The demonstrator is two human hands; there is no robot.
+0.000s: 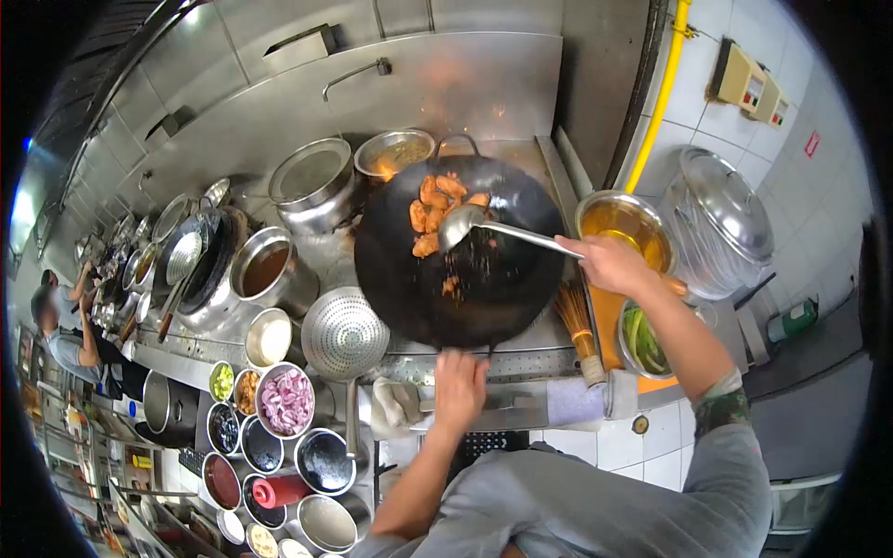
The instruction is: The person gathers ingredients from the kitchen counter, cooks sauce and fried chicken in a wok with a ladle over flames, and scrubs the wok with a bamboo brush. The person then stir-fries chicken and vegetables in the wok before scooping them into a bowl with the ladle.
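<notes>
A large black wok sits over the stove. Browned chicken pieces lie toward its far side, with dark bits below them. My left hand is closed at the wok's near edge, gripping its near handle, which is mostly hidden. My right hand is wrapped around the handle end of a steel ladle. The ladle's bowl is inside the wok, beside the chicken. To the right of the wok, below my right hand, a bamboo wok brush leans by the counter edge.
Flames show behind the wok, near a steel bowl. A pot of oil and a bowl of green vegetables stand right. At left are a perforated skimmer, sliced onions and a red squeeze bottle. People stand far left.
</notes>
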